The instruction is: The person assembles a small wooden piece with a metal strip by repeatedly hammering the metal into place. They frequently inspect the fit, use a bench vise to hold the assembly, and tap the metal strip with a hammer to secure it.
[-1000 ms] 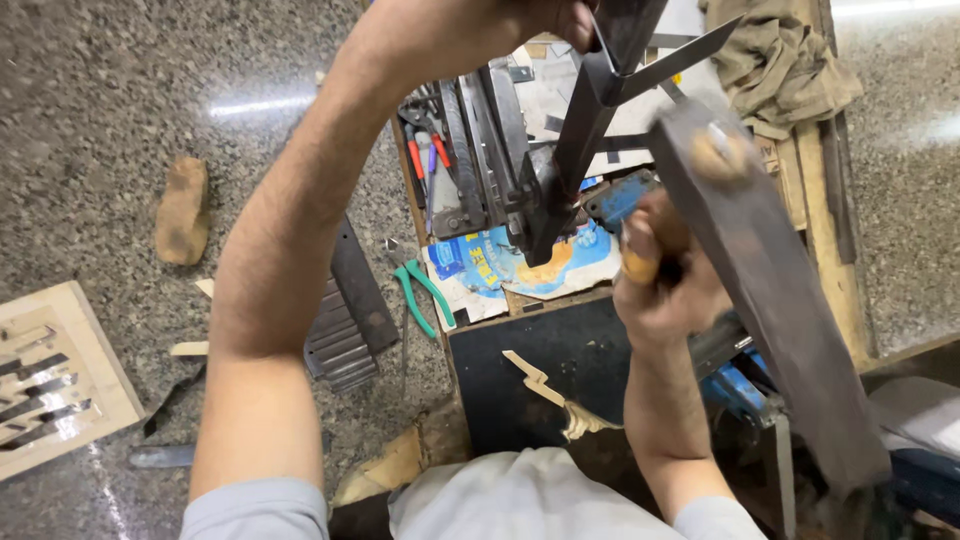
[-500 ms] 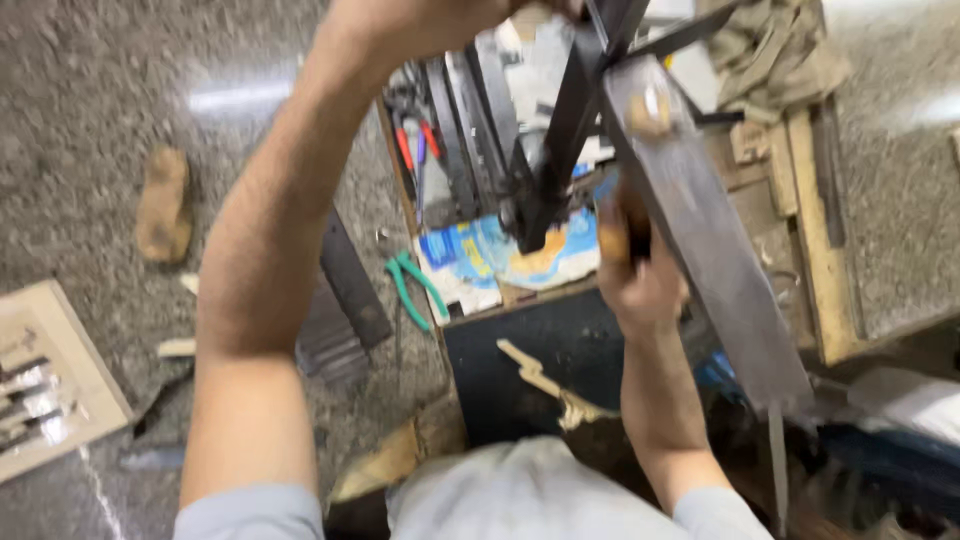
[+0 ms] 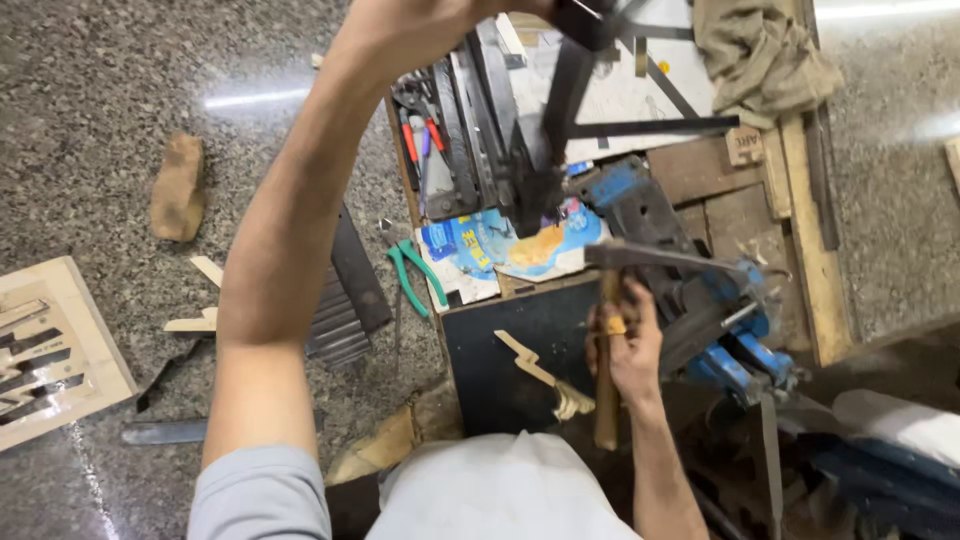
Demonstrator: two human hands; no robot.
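Note:
My left hand reaches up to the top edge and grips a black welded metal frame, whose lower end stands on the workbench beside a blue bench vise. My right hand is closed on the wooden handle of a hammer. The hammer's steel head lies level just above the vise. The fingers of my left hand are partly cut off by the frame edge.
Green pliers and a ribbed metal piece lie on the speckled floor. Red-handled tools sit in a tray. A cloth lies on the wooden bench. A slatted wooden panel and a brown block are left.
The hammer head, raised close to the camera earlier, has come down to the vise. My left hand keeps its grip on the metal frame.

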